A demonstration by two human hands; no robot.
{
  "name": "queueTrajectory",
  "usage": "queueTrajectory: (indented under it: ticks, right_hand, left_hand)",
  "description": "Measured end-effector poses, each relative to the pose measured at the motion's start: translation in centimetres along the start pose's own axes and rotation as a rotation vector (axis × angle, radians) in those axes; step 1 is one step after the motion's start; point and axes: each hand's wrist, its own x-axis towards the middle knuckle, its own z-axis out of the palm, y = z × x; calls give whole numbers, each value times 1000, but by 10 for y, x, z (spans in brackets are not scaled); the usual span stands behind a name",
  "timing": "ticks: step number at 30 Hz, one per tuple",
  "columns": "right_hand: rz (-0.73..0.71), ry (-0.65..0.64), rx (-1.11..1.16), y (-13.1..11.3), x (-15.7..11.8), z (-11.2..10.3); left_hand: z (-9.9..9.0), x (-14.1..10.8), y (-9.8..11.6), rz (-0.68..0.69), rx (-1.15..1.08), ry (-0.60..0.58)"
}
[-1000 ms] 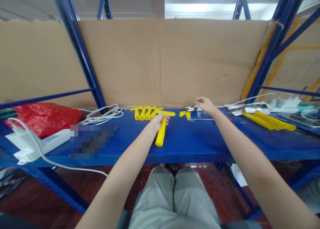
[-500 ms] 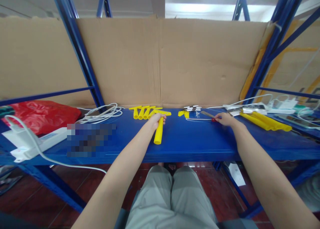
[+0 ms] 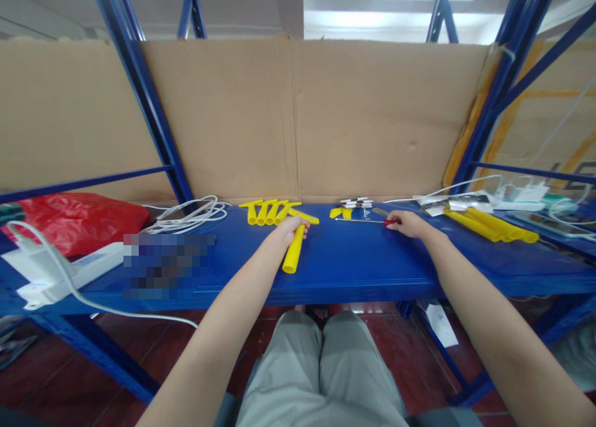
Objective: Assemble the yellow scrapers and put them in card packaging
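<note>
My left hand (image 3: 294,226) is closed around a yellow T-shaped piece with a hollow tube (image 3: 292,256), its open end pointing toward me. Several similar yellow T-shaped pieces (image 3: 267,212) lie in a row just beyond that hand. My right hand (image 3: 406,223) grips the red handle of a long thin screwdriver (image 3: 361,221), whose shaft points left, low over the shelf. Beyond the shaft are small yellow parts (image 3: 341,213), a little group of tiny metal bits (image 3: 366,213) and a flat metal strip (image 3: 379,211). Black-and-white pieces (image 3: 356,202) lie behind them.
Yellow tubes (image 3: 493,225) lie at the right on the blue shelf (image 3: 354,259). To the left are a red plastic bag (image 3: 84,219), coiled white cable (image 3: 200,213) and a white power strip (image 3: 79,269). A cardboard sheet (image 3: 298,123) closes off the back.
My right hand has moved left with the screwdriver, bringing its tip closer to the yellow piece. My left hand still holds that piece, its tube end now slightly further left.
</note>
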Motion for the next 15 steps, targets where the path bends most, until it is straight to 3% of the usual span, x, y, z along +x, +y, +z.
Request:
queueTrajectory:
  ticks: [7, 15]
  right_hand:
    - [-207, 124, 205, -30, 3, 3]
    - [-272, 114, 206, -37, 5, 6]
  left_hand:
    - [3, -8, 1, 9, 56, 30]
    - [5, -8, 1, 13, 90, 74]
